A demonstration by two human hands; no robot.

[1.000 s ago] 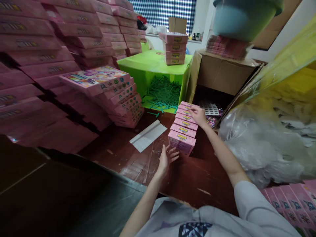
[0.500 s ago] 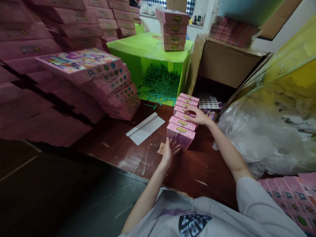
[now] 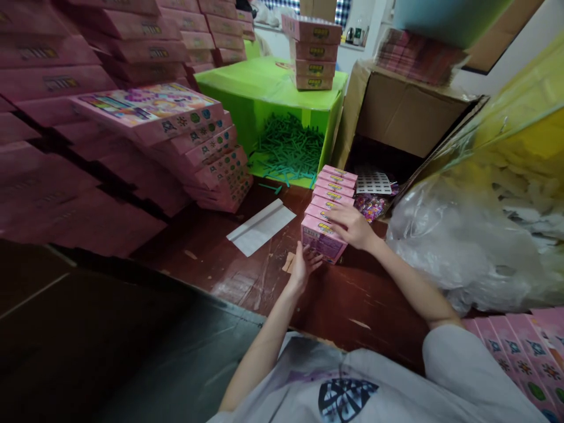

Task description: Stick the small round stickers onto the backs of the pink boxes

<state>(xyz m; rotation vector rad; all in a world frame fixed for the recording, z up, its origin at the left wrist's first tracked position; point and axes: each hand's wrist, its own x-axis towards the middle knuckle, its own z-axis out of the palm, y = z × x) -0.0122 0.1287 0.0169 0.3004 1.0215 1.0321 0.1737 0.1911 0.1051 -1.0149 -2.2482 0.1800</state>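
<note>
Several pink boxes (image 3: 324, 242) stand on edge in a row on the dark red table (image 3: 335, 299). Against the lower left corner of the nearest box rests my left hand (image 3: 302, 268), its fingers spread and the palm facing the box. My right hand (image 3: 353, 227) lies over the top of the nearer boxes at their right side, fingers stretched out and apart. Neither hand is wrapped round a box. To the left of the row lies a white folded sheet (image 3: 261, 227), and a small green plastic piece (image 3: 277, 190) sits behind it.
A lime-green bin (image 3: 268, 79) full of green plastic pieces stands at the back, with stacked pink boxes (image 3: 314, 51) on top. More box stacks (image 3: 176, 132) rise on the left. A cardboard box (image 3: 392, 114) and a clear plastic bag (image 3: 445, 252) are on the right.
My right hand has moved toward me along the box tops, from the middle of the row to the nearest boxes. The boxes look closer together. My left hand stays at the front box.
</note>
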